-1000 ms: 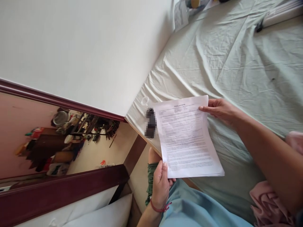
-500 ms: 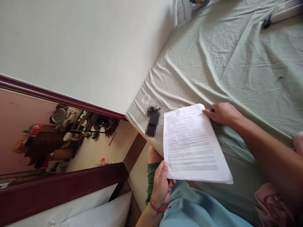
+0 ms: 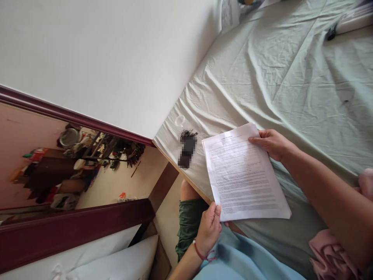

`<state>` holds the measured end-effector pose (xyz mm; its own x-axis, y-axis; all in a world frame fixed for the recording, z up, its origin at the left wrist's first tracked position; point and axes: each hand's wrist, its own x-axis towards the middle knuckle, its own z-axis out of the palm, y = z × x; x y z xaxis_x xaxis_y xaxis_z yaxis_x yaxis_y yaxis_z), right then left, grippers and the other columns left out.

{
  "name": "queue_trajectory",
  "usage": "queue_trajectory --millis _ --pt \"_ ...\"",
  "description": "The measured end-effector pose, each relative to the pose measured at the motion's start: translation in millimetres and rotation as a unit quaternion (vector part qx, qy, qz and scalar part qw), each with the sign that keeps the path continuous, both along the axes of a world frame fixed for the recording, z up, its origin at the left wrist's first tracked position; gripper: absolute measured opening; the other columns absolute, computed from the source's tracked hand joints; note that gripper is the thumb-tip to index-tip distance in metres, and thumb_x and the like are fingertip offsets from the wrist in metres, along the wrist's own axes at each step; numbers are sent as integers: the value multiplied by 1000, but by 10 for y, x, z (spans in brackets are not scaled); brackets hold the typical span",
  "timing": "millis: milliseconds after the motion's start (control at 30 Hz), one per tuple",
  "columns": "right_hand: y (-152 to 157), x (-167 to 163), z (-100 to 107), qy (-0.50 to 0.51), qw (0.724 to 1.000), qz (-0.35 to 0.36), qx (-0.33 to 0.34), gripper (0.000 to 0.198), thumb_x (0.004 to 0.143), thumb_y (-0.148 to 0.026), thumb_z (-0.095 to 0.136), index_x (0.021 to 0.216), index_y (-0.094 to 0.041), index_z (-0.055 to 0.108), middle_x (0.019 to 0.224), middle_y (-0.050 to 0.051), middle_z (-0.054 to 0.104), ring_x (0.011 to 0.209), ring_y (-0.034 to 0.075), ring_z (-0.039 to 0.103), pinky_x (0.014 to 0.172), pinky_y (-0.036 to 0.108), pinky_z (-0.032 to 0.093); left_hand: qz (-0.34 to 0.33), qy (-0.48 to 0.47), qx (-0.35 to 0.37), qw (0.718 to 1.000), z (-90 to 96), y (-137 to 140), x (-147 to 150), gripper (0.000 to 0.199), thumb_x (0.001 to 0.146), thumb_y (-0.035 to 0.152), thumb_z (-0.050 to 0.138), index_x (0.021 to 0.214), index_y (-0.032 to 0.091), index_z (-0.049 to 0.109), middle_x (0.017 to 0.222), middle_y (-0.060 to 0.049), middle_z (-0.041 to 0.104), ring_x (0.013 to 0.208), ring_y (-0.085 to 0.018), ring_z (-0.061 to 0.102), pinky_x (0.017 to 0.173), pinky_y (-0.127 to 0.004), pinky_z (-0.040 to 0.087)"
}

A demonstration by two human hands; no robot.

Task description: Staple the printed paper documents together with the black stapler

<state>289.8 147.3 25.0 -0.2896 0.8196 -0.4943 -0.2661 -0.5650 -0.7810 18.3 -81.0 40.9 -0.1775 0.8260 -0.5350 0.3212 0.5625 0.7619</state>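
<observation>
A stack of printed paper sheets [image 3: 244,179] is held tilted over the edge of a surface covered with a pale green sheet. My left hand [image 3: 210,225] pinches its lower left corner, thumb on top and fingers underneath. At the upper right edge, my right hand [image 3: 269,143] grips the stack with the thumb across the front page; its other fingers are partly hidden behind the paper. Lines of small print fill the top page, too fine to read.
The pale green sheet [image 3: 233,89] lies wrinkled. Near its left edge are a clear plastic cup [image 3: 180,120] and a dark blurred-out item [image 3: 187,151]. Pink cloth [image 3: 332,249] lies at lower right. A white object with a black end [image 3: 352,21] rests at upper right. A mirror [image 3: 72,167] stands at left.
The paper stack has shifted and turned slightly, its lower left corner moving right with my left hand. My right thumb now lies further over the page, and the right fingers have gone behind it.
</observation>
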Motion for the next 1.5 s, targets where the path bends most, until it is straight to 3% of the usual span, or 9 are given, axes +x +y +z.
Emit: queue_trajectory --millis 100,200,400,533,800,967,1133,1333,1500 --pt "-6 33 55 20 1000 5 10 26 67 -28 93 90 -22 81 82 9 79 77 28 74 73 42 66 -65 65 50 994 103 173 -130 54 95 71 64 75 21 67 64 -3 65 59 -15 53 60 -26 40" --pt "-19 40 99 38 999 22 19 26 66 -28 94 87 -22 80 82 10 79 74 28 74 70 43 66 -9 57 137 989 191 469 -196 47 94 67 68 101 21 74 92 -8 77 82 -19 65 77 -28 49" --pt "-49 -29 127 27 997 48 58 28 72 -34 91 95 -22 80 86 8 80 74 26 74 72 41 65 120 -203 155 959 116 1194 -19 61 83 74 78 112 20 72 121 -11 77 118 -25 70 97 -33 56" --pt "-71 -60 138 -41 986 63 146 36 80 -40 85 111 -23 79 90 6 80 82 26 75 74 39 64 152 -217 189 945 -12 1399 137 56 83 63 84 117 20 72 134 -12 75 140 -28 62 113 -36 51" --pt "-76 -42 200 -149 957 60 242 36 93 -53 67 108 -21 74 93 7 77 80 26 72 73 38 58 168 -151 245 943 -86 1351 272 52 91 58 76 123 18 73 124 -12 78 130 -28 68 115 -40 52" --pt "-17 -97 57 -454 820 -42 346 52 90 -24 60 142 -17 66 130 18 72 117 38 66 99 53 54 120 -89 250 957 -118 1283 240 46 95 62 71 104 18 75 109 -10 79 115 -27 71 104 -36 55" --pt "-103 -196 121 -430 733 -63 523 37 105 -26 48 127 -22 77 136 16 71 124 35 61 108 55 51 62 -57 256 963 -93 1256 306 47 94 66 70 104 20 77 106 -8 79 117 -27 69 107 -35 53" --pt "-195 -260 313 -399 706 -2 584 34 109 -27 49 121 -22 80 122 12 78 131 35 58 113 54 45 28 -83 241 966 14 1284 478 58 93 72 68 113 18 78 112 -10 80 114 -28 70 103 -37 55" --pt "-196 -241 372 -383 736 32 558 33 109 -30 52 95 -20 80 96 10 78 109 30 63 98 46 46 26 -100 215 971 1 1251 547 63 90 75 70 115 17 78 109 -9 79 109 -27 70 98 -37 57"
